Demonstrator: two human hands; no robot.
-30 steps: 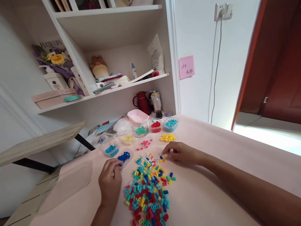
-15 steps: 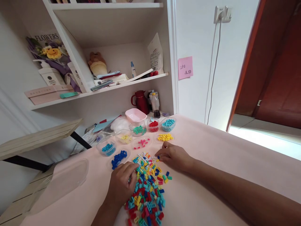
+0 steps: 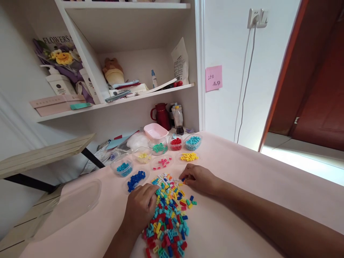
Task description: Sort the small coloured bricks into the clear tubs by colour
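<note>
Left hand (image 3: pixel 141 209) moved onto brick pile (image 3: pixel 169 215), dark blue bricks in dish (image 3: pixel 136 179)

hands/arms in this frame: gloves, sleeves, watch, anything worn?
Nothing worn that shows. The left hand and right hand are bare, no gloves, and no rings or watch can be seen. Both forearms are bare to the frame edge, with no sleeve, strap, cable or marking in view.
</note>
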